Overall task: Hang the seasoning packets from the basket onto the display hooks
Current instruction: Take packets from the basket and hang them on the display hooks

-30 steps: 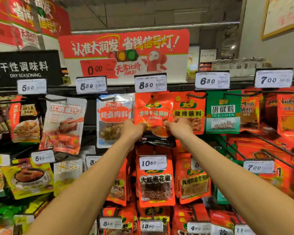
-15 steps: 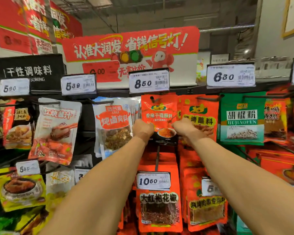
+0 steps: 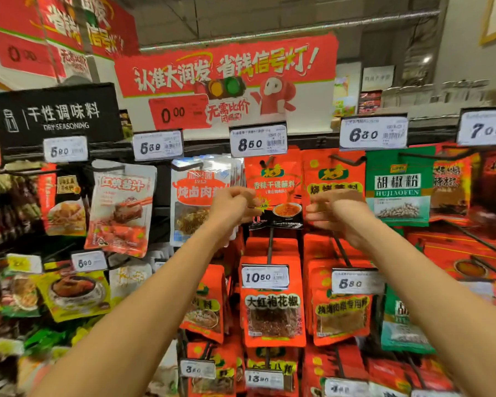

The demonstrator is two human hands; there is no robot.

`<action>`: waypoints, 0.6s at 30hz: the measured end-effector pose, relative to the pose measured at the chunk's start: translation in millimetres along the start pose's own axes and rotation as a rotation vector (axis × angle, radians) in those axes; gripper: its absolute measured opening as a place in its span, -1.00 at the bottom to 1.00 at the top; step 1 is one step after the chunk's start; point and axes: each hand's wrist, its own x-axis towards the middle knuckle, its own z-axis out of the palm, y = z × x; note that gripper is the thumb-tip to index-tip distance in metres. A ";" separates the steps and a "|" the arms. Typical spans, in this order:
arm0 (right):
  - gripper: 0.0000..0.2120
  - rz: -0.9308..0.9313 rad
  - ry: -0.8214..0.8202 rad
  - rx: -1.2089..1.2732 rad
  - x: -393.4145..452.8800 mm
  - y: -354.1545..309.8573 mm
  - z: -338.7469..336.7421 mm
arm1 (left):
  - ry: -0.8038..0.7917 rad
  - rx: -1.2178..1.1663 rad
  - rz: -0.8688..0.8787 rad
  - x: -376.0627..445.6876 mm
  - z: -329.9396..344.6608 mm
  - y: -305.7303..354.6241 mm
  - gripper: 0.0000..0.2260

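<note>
Orange packet (image 3: pixel 272 184) hangs on hook under 8.50 tag (image 3: pixel 258 140). Left hand (image 3: pixel 232 204) and right hand (image 3: pixel 337 213) flank it, fingers loosely curled, empty. Next judged: fetch another packet from basket, not visible.

Two hands: left hand (image 3: pixel 232 206), right hand (image 3: pixel 336 212); five top-row price tags (image 3: pixel 258 140).

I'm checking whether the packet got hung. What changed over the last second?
Both hands let go: the left hand and right hand drew apart from the orange packet, which stays hanging under the 8.50 tag. Neighbouring packets are unchanged.
</note>
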 end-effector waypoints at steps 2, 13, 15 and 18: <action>-0.84 -0.047 -0.001 0.040 -33.0 -3.6 -17.8 | -0.026 -0.080 0.000 -28.1 -8.7 12.3 -0.83; -0.77 0.048 -0.201 0.105 -165.9 127.3 -98.5 | -0.015 -0.235 -0.239 -209.0 45.3 -81.0 -0.82; -0.77 0.173 -0.212 0.072 -179.9 174.2 -105.9 | -0.010 -0.221 -0.375 -238.4 59.1 -123.8 -0.83; -0.80 0.365 -0.197 -0.004 -197.7 251.4 -114.3 | -0.007 -0.175 -0.593 -274.8 78.4 -195.4 -0.83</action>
